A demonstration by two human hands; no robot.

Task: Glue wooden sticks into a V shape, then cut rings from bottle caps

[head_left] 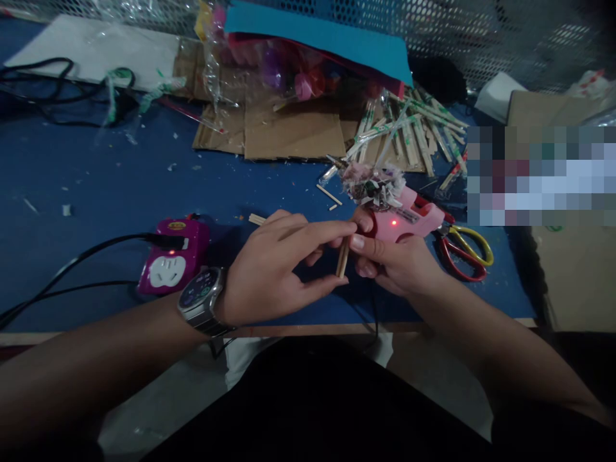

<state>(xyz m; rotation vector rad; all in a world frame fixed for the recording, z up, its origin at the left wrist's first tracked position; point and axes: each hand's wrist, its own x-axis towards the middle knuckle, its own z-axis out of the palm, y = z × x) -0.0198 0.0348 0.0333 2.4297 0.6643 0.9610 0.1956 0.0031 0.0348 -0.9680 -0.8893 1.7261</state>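
My left hand, with a wristwatch on its wrist, pinches a short wooden stick between thumb and fingers. My right hand grips the same stick from the other side with thumb and forefinger. Both hands hover over the blue table top near its front edge. A pink glue gun with a red light on lies just behind my right hand, its tip covered in scraps.
Red and yellow scissors lie right of the glue gun. A magenta power socket with black cables sits at the left. Behind lie cardboard pieces, a heap of wrapped chopsticks, a cyan sheet and a cardboard box.
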